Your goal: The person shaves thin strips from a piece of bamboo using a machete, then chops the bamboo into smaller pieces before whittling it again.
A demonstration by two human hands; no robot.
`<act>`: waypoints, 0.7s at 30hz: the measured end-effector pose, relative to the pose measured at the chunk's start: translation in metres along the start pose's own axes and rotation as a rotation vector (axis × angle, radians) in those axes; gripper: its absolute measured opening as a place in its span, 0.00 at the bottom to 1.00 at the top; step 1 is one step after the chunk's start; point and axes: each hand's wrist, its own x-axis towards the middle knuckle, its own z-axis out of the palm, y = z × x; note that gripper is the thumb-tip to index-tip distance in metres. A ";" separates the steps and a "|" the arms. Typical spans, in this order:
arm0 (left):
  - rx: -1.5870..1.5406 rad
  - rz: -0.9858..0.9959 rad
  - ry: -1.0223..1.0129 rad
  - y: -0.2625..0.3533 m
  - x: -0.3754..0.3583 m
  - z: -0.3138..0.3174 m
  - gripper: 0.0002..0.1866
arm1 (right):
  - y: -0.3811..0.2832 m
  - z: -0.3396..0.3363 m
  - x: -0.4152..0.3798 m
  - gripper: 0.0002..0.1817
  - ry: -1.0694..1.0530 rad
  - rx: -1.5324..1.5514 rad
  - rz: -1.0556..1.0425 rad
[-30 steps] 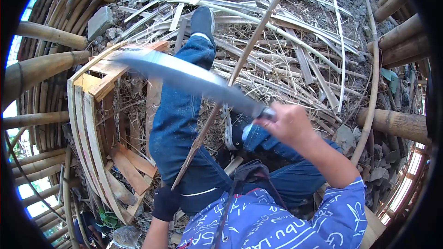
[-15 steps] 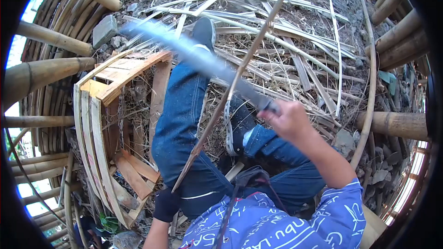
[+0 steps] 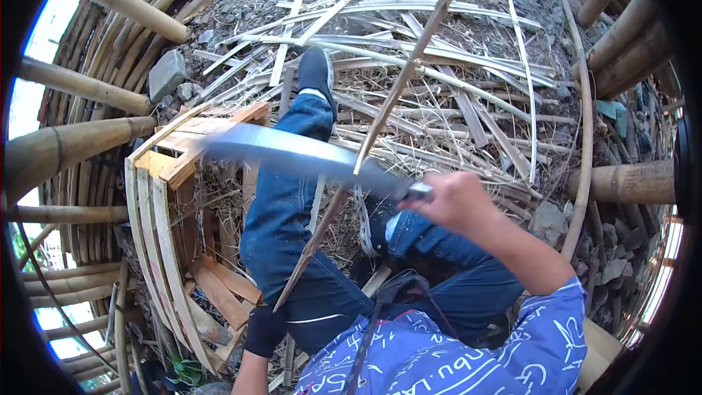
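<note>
At the lower end of the slanting stick (image 3: 397,93), a gloved left hand (image 3: 263,330); cannot tell whether gripping. Best to steady the wood and angle the edge off the trouser leg (image 3: 278,219). Closed around the handle of a motion-blurred knife (image 3: 292,150), the right hand (image 3: 461,201). Tight leftward, by the crate (image 3: 179,168); roomier ahead, over low strips (image 3: 519,73).

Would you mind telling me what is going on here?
The right hand grips a machete, its blurred blade crossing a long bamboo strip; whether they touch is unclear. The dark-gloved left hand is at the strip's lower end, its grip hard to make out. A wooden crate stands beside the person's left leg.
</note>
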 end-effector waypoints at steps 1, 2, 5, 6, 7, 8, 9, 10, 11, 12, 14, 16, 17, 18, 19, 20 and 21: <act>0.011 -0.002 -0.037 -0.001 -0.001 -0.002 0.16 | -0.010 -0.001 0.000 0.26 -0.109 -0.117 -0.053; 0.018 -0.001 -0.068 -0.003 0.000 -0.004 0.16 | -0.001 0.001 0.000 0.26 -0.101 -0.116 -0.040; 0.148 0.106 -0.081 -0.009 -0.003 -0.005 0.15 | 0.068 -0.007 0.022 0.29 0.117 -0.245 0.058; 0.142 0.096 -0.076 -0.003 -0.003 -0.009 0.15 | 0.088 -0.015 0.030 0.29 0.160 -0.235 0.203; 0.132 0.090 -0.119 0.006 0.003 -0.017 0.15 | 0.087 -0.012 0.031 0.29 0.158 -0.234 0.195; 0.117 0.089 -0.159 0.013 0.007 -0.019 0.15 | 0.087 -0.014 0.033 0.32 0.106 -0.194 0.285; 0.114 0.096 -0.151 0.009 0.006 -0.015 0.15 | 0.088 -0.017 0.032 0.35 0.062 -0.154 0.381; 0.141 0.125 -0.103 -0.002 0.002 -0.009 0.15 | 0.077 -0.016 0.028 0.35 0.086 -0.087 0.334; 0.169 0.152 -0.056 -0.009 0.001 -0.004 0.16 | 0.061 -0.010 0.023 0.34 0.110 -0.019 0.286; 0.174 0.160 -0.051 -0.009 0.004 0.000 0.16 | 0.051 -0.002 0.014 0.34 0.126 0.031 0.219; 0.022 0.026 -0.027 -0.011 0.003 0.004 0.14 | 0.032 0.006 0.008 0.34 0.135 0.091 0.165; -0.053 -0.018 -0.082 -0.026 0.001 0.008 0.16 | 0.014 -0.005 0.004 0.28 -0.042 -0.151 -0.104; -0.013 0.011 -0.085 -0.031 0.001 0.008 0.17 | 0.032 -0.004 0.009 0.27 0.025 -0.161 -0.126; 0.019 0.035 -0.082 -0.034 0.002 0.010 0.17 | 0.057 -0.004 0.014 0.27 0.110 -0.226 -0.038; 0.011 0.034 -0.077 -0.027 0.005 0.007 0.17 | 0.083 -0.009 0.024 0.27 0.135 -0.287 0.173; 0.132 0.115 -0.094 -0.016 0.006 0.000 0.15 | 0.111 -0.023 0.031 0.29 0.185 -0.280 0.272; 0.255 0.194 -0.107 -0.011 0.007 -0.005 0.14 | 0.121 -0.036 0.036 0.32 0.148 -0.209 0.387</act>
